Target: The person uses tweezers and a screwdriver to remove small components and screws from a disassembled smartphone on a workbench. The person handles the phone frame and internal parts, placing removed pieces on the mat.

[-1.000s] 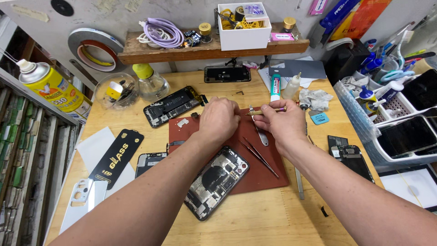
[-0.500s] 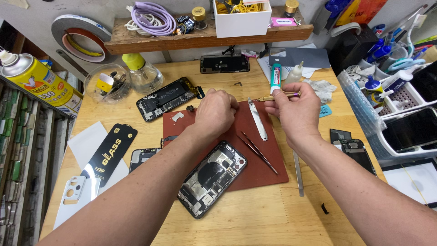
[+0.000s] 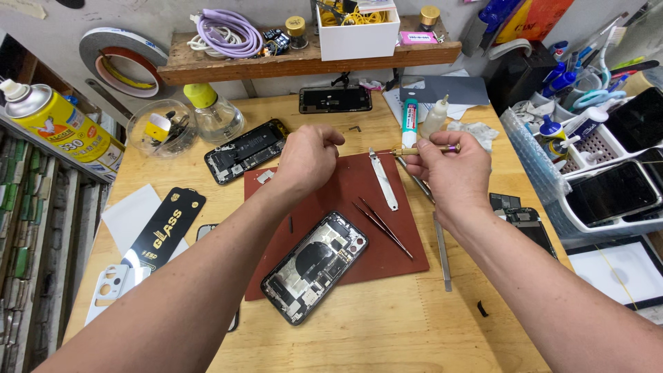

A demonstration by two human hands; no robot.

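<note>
The right hand (image 3: 449,169) keeps its grip clamped on the brass screwdriver (image 3: 423,149), held level above the red mat (image 3: 345,200). The left hand (image 3: 307,157), fingers closed, has drawn left, clear of the tip. The opened phone (image 3: 314,268) lies untouched near the mat's near-left edge.

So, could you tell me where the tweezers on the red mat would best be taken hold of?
Probably at the middle of the tweezers, from above, pinching across the two arms. They lie flat on the red mat, running from upper left to lower right, with bare mat on both long sides. The opened phone lies to their left, apart from them.
</note>
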